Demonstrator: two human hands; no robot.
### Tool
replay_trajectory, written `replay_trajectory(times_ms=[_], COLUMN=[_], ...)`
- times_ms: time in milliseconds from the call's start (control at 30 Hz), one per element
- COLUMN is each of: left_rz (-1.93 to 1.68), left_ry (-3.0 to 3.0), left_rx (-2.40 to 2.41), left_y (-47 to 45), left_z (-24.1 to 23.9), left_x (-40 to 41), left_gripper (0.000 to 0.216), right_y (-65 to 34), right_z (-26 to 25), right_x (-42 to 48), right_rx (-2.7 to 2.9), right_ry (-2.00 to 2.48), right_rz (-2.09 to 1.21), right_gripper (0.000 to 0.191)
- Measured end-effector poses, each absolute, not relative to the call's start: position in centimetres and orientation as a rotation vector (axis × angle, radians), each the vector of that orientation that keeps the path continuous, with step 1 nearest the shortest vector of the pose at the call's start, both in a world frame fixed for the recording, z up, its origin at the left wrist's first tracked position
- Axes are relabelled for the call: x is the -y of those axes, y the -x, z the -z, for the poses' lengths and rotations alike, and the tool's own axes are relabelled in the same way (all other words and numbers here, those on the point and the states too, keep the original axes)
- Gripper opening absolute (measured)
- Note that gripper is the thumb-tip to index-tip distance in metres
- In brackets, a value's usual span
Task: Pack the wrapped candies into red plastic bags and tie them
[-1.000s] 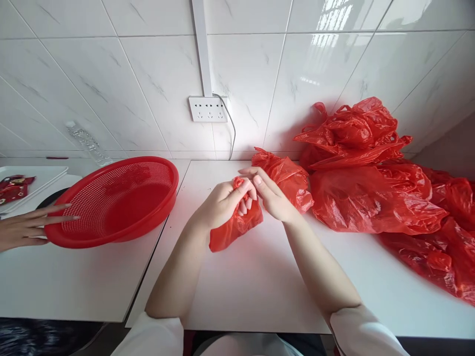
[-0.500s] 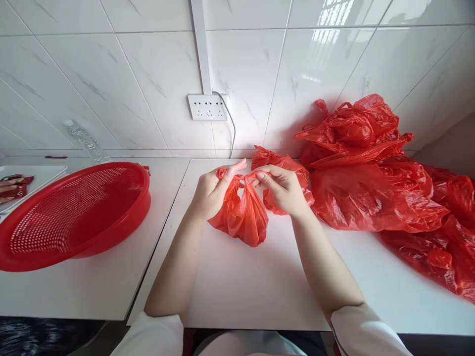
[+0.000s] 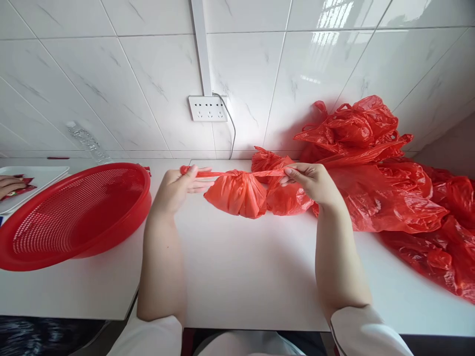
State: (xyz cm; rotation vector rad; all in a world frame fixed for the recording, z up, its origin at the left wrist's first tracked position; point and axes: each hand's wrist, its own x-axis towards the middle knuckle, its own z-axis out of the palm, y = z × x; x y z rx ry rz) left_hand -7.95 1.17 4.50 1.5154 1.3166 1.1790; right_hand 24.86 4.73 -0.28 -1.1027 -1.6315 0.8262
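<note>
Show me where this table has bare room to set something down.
Bare tabletop lies between the forearms, this side of the held bag, and this side of the basket. Crowded: the back right, under the bag pile.

The bag [image 3: 237, 198] in the middle is bright red, and so are the bags [image 3: 389, 198] on the right and the basket [image 3: 129, 230] on the left, which is dotted with tiny holes. The table [image 3: 252, 277], the far-left tray [image 3: 46, 173] and the near sleeves [image 3: 158, 331] are white. The far wall [image 3: 159, 74] is white with thin grey squiggles and straight grey lines, its socket [image 3: 208, 109] is white, the wire [image 3: 234, 131] there is grey, and the cloth [image 3: 40, 336] at the near left is dark with pale marks.
</note>
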Motion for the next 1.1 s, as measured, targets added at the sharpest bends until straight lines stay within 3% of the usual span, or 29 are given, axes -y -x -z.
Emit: replay_trajectory(times_ms=[133,367,500,600,667,767,933,1100], left_rz=[-1.098,-0.501,-0.204,-0.101,-0.079,0.007,0.03,-0.134], left_ry=[-1.49,-1.732,-2.004,-2.019,-2.007,-2.015,-1.963,-1.808], left_rx=[-1.349,-1.266,-1.135,-1.23,-1.249,-1.233,-1.265,-1.448], left_y=[9.8,11.1,10.8,9.7,8.5,6.8,6.1,6.7], left_z=[-4.5,-2.5,0.3,2.8,4.3,5.8,6.6,6.5], left_x=[-1.2,-3.2,-5.4,-6.9,-7.5,-8.2,-8.7,-8.5], left_gripper=[0.049,0.048,0.101,0.118,0.111,0.084,0.044,0.041], right_y=[-26.1,-25.8,-23.3,-20.1,-17.7,-14.8,-13.2,-13.6], right_z=[0.5,-0.1,-0.1,0.8,2.1,4.5,6.5,6.4], right_x=[-5.0,-4.1,-3.5,-3.5,-3.8,-4.5,-5.5,-6.1], right_rx=[1.673,2.034,2.111,2.272,2.43,2.663,2.711,2.692], right_ry=[1.202,1.305,1.327,1.368,1.54,1.712,1.685,1.667], right_rz=[-0.777,-0.853,-0.734,-0.751,-0.761,-0.725,-0.568,-0.459], right_gripper=[0.033,0.028,0.057,0.074,0.083,0.085,0.047,0.032])
